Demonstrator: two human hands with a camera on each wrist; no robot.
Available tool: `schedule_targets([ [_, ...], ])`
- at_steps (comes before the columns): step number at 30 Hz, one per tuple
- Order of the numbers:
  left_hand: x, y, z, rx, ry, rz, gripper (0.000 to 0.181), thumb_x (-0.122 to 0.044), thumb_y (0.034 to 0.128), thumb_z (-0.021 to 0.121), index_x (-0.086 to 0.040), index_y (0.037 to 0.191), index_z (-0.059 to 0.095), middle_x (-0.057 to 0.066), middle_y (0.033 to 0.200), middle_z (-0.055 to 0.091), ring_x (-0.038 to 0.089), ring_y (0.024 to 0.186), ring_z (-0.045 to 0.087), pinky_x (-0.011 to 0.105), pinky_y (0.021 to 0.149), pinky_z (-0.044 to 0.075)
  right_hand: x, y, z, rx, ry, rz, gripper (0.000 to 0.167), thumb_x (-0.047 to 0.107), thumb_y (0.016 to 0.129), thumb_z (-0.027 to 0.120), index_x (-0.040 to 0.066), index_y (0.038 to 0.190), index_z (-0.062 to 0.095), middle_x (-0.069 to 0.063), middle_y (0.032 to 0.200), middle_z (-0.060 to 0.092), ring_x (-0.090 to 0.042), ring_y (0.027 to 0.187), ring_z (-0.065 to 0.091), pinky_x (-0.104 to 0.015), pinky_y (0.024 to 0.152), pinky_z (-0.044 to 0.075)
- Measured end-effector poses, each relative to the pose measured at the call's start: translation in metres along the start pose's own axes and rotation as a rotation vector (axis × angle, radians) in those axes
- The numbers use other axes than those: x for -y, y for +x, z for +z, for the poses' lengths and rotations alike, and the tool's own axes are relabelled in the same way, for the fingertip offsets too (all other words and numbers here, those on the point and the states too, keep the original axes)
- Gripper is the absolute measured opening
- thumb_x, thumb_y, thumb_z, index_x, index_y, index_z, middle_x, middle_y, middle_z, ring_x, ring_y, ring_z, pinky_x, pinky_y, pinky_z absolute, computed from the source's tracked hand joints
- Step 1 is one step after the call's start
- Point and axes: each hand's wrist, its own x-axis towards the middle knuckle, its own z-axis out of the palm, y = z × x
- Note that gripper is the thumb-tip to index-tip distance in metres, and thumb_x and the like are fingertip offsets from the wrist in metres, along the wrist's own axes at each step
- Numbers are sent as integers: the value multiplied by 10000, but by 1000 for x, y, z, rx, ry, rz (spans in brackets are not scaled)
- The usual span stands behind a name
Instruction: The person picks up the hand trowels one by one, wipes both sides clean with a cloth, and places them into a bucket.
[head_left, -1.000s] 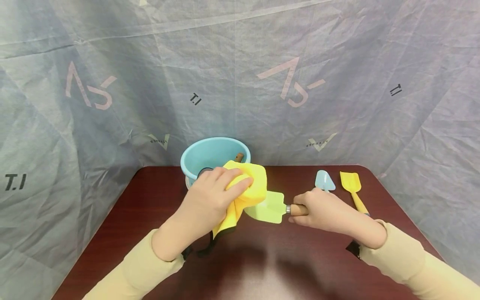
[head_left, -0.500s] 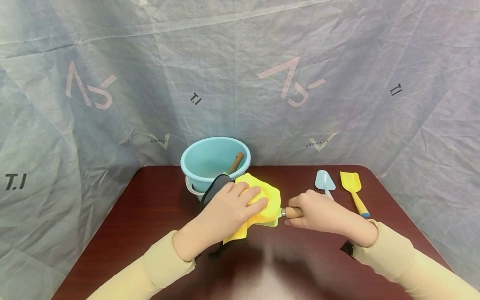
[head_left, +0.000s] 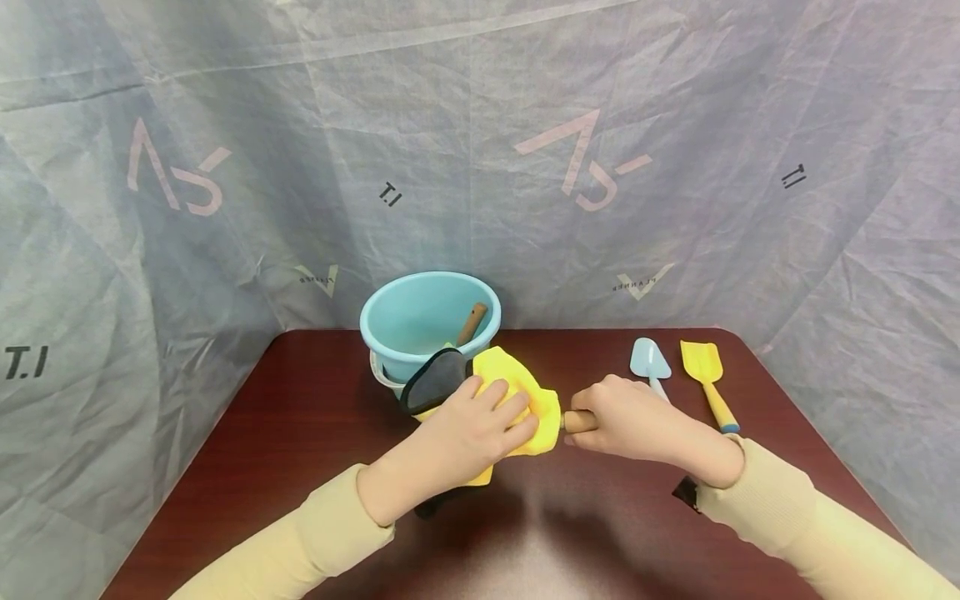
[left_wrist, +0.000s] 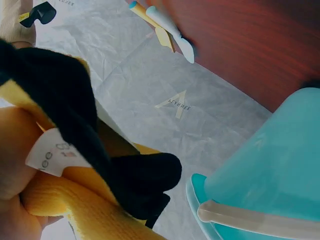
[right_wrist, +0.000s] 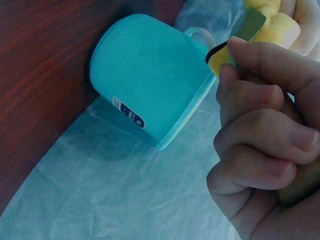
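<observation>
Over the middle of the table my left hand grips a yellow cloth with black edging, fingers bent over it. In the left wrist view the folded fleecy cloth shows a white tag. My right hand holds the wooden handle of a hand trowel. The cloth covers the trowel's green blade in the head view; part of that blade shows in the right wrist view, with the cloth around it. Both things are held up in front of the bucket.
Behind the hands stands a light blue bucket with another wooden handle leaning inside it. A small light blue trowel and a yellow toy shovel lie at the back right. A grey sheet hangs behind the table.
My left hand has moved right along the trowel with the cloth, covering the green blade. The right hand has shifted slightly left, still holding the handle.
</observation>
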Motion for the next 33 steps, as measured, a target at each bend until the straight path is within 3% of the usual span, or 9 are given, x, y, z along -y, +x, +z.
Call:
schedule_targets([
  [4,-2,-2,0,18,11,14,198,-177,771,651,-183,966,619,3,957,591,221,818,530,351,638,430,0,1,1,2,-14,7,369,272,725,775,233,559,448,147,532,228,3,481,245,-172,421,278],
  [13,-3,-11,-8,133,8,11,269,-192,769,661,-176,1031,600,14,1013,573,217,880,513,352,691,429,-1,-1,2,3,-49,1,402,275,712,778,233,554,411,144,545,195,-7,497,231,-178,424,263],
  [22,1,-21,-9,121,11,-7,225,-160,758,660,-169,977,610,10,987,578,212,835,511,349,659,419,-5,-5,0,22,-32,-16,393,266,724,779,226,574,418,144,562,203,3,504,228,-174,442,251],
  [33,8,-36,-11,86,-16,-47,215,-82,795,503,-144,981,591,36,999,595,240,822,533,369,655,425,-11,-11,0,17,-8,-30,388,254,731,769,233,574,415,159,559,203,11,516,241,-164,440,271],
])
